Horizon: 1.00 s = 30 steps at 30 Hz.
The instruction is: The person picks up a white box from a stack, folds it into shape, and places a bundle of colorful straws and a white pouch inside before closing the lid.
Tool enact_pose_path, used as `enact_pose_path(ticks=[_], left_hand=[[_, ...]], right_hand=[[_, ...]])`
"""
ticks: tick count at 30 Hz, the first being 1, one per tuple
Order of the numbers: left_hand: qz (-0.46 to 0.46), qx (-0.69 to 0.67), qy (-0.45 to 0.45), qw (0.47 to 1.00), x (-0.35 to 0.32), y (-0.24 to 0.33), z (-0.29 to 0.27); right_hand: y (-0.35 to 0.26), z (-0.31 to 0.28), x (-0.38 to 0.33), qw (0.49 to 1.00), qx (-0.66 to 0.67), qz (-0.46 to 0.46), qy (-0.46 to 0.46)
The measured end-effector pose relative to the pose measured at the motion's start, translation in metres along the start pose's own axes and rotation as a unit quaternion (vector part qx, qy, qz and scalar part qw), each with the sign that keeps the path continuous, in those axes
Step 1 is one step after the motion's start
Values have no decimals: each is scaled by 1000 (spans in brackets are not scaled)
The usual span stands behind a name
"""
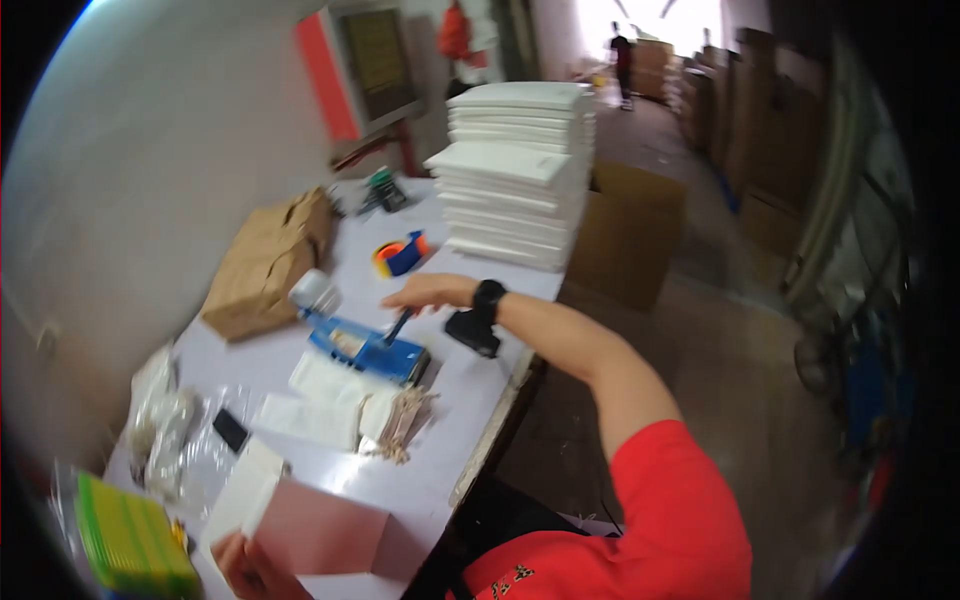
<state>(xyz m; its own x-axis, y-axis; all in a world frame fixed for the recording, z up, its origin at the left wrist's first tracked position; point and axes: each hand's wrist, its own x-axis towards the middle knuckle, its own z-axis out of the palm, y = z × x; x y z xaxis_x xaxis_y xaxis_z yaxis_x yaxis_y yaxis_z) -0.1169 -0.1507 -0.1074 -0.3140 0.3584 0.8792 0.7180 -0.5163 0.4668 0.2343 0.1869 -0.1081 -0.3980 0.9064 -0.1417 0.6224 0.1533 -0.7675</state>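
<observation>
My right hand [432,292] reaches across the table, its fingers closed around a dark blue stick-like handle [398,328]. The handle's lower end meets a blue box-like thing [365,348] with a pale label; blur hides its exact kind. Near the lower edge, my left hand [245,568] has its fingers curled at the side of a pink box [318,528]. A white flap [245,485] stands out from that box. Small white cloth drawstring bags [320,410] lie between the two boxes, their cords [403,425] bunched at the right.
Tall stacked white slabs [505,200] stand at the far right of the table. A brown paper parcel [265,265], tape rolls [400,254] and a white roll [315,291] lie further left. Yellow-green packs [135,540] sit near left. A cardboard box [630,230] stands beyond the table edge.
</observation>
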Motion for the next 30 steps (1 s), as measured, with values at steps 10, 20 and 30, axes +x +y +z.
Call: enact_pose_path(ticks=[10,20,30], left_hand=[[89,-71,54,992,6,25,18],[70,-121,33,990,4,18,11],[-42,-122,2,992,-11,0,3]], right_hand=[[-33,-6,-9,985,143,22,-95],[-40,-7,-23,980,176,70,-63],[-56,-33,3,999,5,-15,-32]])
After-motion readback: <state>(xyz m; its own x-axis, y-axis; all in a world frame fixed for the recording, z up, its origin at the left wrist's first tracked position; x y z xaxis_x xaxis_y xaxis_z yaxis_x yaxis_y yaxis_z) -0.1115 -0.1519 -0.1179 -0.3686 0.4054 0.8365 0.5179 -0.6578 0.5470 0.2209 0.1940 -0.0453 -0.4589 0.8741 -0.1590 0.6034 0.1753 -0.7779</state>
